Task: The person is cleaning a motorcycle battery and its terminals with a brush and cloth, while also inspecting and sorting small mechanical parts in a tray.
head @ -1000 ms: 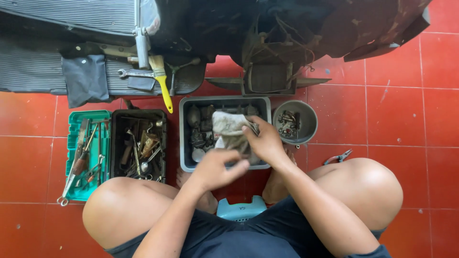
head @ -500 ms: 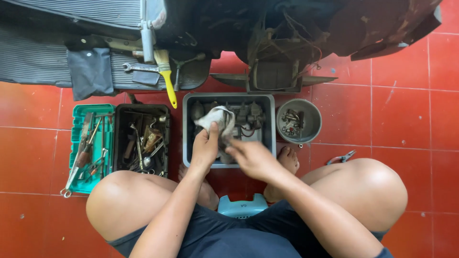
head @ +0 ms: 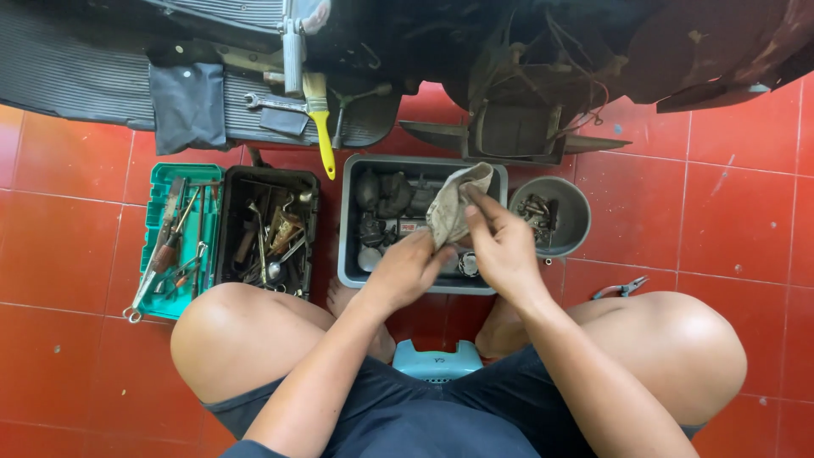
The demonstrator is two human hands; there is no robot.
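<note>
Rag (head: 451, 203), a dirty beige cloth, is held up between both hands above the grey plastic bin (head: 349, 246), roughly over the bin's right half. Nearest the camera: a pale blue stool (head: 437, 360) shows between the knees of the seated person, bare feet on red floor tiles (head: 746, 203). Left hand (head: 407, 270) is closed around the rag's lower end, fingers curled in; right hand (head: 502, 242) pinches the rag's upper right side, thumb and fingers narrow on the fabric. Something small may be wrapped inside the rag, but the folds hide it. Bin holds dark greasy engine parts (head: 386, 199). Just right of the bin, a round grey bowl (head: 570, 203) with small metal bits; further right on the tile, well apart, a pair of pliers (head: 621, 289). Left of the bin, a black tool tray (head: 270, 233) touching a green tray (head: 174, 237), both full of hand tools. Farthest: a yellow-handled paintbrush (head: 320, 123) and a combination wrench (head: 273, 104) lie on a dark ribbed mat (head: 76, 72), beside a grey cloth (head: 188, 106).
</note>
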